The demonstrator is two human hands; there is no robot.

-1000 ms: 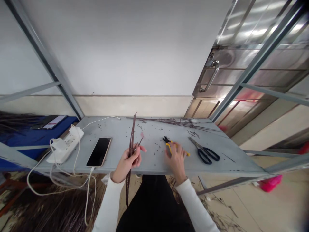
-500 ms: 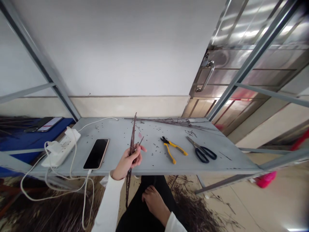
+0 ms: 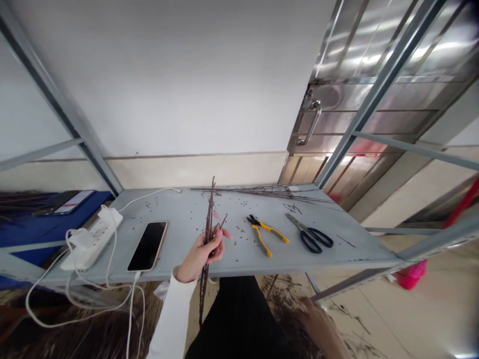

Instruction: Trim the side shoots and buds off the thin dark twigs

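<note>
Rightward swung my right hand (image 3: 316,320), grip too blurred to tell, while my left hand (image 3: 206,250) clutched twigs (image 3: 210,209) over the grey shelf (image 3: 179,232), pliers (image 3: 258,223) to its right.

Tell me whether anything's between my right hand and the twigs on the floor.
Nothing visible stands between your right hand and the dark twigs: in this view the hand shows over part of them, but it is blurred, so whether it touches them is unclear.
</note>
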